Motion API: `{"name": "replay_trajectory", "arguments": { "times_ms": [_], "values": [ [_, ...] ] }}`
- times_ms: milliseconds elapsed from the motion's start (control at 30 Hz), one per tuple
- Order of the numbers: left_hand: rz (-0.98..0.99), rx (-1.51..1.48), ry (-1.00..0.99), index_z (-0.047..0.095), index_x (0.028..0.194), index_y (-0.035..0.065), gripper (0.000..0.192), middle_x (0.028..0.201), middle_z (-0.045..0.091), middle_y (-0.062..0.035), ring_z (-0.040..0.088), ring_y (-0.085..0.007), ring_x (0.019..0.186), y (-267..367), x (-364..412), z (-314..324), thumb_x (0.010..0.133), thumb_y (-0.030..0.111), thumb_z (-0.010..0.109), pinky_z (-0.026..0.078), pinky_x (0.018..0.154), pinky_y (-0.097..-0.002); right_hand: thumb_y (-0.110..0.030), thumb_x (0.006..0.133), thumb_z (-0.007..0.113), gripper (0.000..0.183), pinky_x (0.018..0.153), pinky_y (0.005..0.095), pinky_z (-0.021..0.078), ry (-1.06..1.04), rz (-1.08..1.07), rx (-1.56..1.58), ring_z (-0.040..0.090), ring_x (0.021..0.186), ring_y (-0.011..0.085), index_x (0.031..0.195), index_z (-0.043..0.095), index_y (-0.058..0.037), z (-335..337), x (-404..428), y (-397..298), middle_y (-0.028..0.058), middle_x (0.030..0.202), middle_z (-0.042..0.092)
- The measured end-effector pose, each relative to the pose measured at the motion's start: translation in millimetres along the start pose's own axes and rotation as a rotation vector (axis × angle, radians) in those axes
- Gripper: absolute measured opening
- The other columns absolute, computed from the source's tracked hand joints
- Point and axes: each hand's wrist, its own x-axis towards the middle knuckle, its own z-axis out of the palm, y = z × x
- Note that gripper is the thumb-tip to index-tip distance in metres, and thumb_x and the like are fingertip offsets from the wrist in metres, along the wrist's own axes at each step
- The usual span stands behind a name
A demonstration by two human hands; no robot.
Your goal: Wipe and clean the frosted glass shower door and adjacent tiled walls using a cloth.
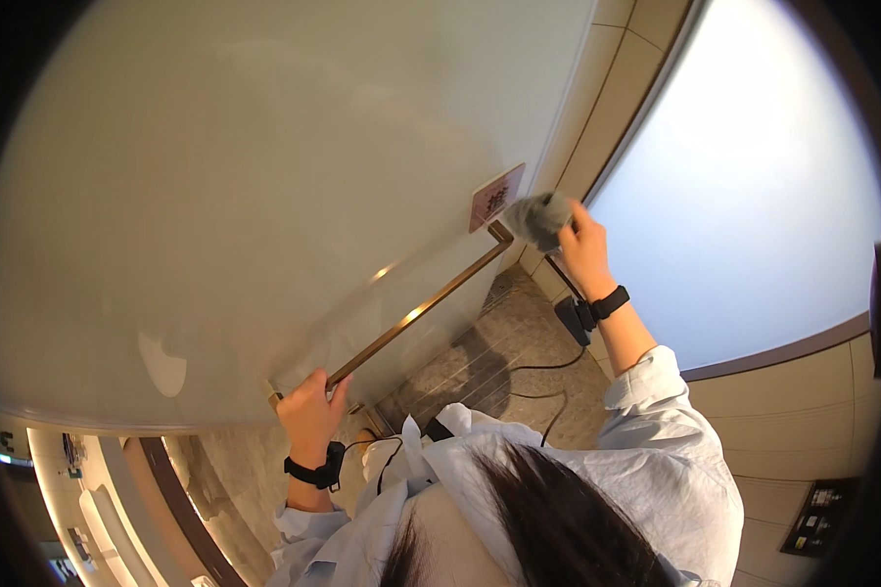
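My left hand [313, 416] is closed around the lower left end of a bronze-coloured bar handle [418, 310], which is fixed to a large frosted glass door [264, 183]. In my right hand [586, 249] is a grey cloth [539, 220], bunched and slightly blurred. The cloth is beside the handle's far bracket and a pink sign [496, 198] that bears writing. From this view I cannot tell whether the cloth touches the glass. Each wrist wears a black strap with a small device.
A frosted bright window [749, 191] in a dark frame is at the right, set in a beige tiled wall [793, 411]. Below is a grey stone floor [448, 381] with a dark cable [550, 367]. A washbasin [110, 536] stands at lower left; a dark wall panel [818, 517] is lower right.
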Motion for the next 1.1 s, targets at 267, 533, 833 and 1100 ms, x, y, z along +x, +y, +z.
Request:
{"name": "replay_trajectory", "arguments": {
  "times_ms": [267, 533, 833, 1100],
  "values": [
    [-0.084, -0.141, -0.261, 0.051, 0.069, 0.0064, 0.044, 0.055, 0.054, -0.0114, 0.056, -0.0344, 0.053, 1, 6, -18, 0.089, 0.043, 0.064, 0.041, 0.049, -0.0421, -0.008, 0.086, 0.055, 0.038, 0.103, 0.0415, 0.0436, -0.065, -0.442, -0.157, 0.052, 0.124, 0.0358, 0.121, 0.057, 0.0054, 57, -30, -11, 0.0187, 0.132, 0.057],
    [-0.076, -0.086, -0.278, 0.052, 0.070, 0.0064, 0.045, 0.056, 0.056, -0.0130, 0.057, -0.0354, 0.054, -1, 4, -16, 0.091, 0.046, 0.061, 0.041, 0.050, -0.0432, -0.017, 0.089, 0.056, 0.037, 0.106, 0.0406, 0.0417, -0.045, -0.357, -0.272, 0.048, 0.129, 0.0336, 0.119, 0.058, 0.0039, 66, -33, -7, 0.0179, 0.133, 0.055],
    [-0.068, -0.053, -0.270, 0.054, 0.074, 0.0058, 0.042, 0.058, 0.057, -0.0143, 0.058, -0.0367, 0.056, 0, 4, -19, 0.092, 0.043, 0.061, 0.042, 0.051, -0.0442, -0.019, 0.091, 0.055, 0.032, 0.085, 0.0366, 0.0484, -0.047, 0.107, 0.114, 0.064, 0.099, 0.0300, 0.110, 0.061, 0.0065, 68, -43, 5, 0.0196, 0.105, 0.067],
    [-0.073, -0.044, -0.283, 0.053, 0.074, 0.0051, 0.042, 0.060, 0.057, -0.0147, 0.058, -0.0379, 0.058, 2, 4, -22, 0.091, 0.042, 0.062, 0.042, 0.051, -0.0448, -0.024, 0.104, 0.043, 0.035, 0.112, 0.0436, 0.0364, 0.116, 0.650, 1.871, 0.051, 0.126, 0.0255, 0.132, 0.048, -0.0048, 102, -39, 18, 0.0103, 0.137, 0.054]
  ]
}}
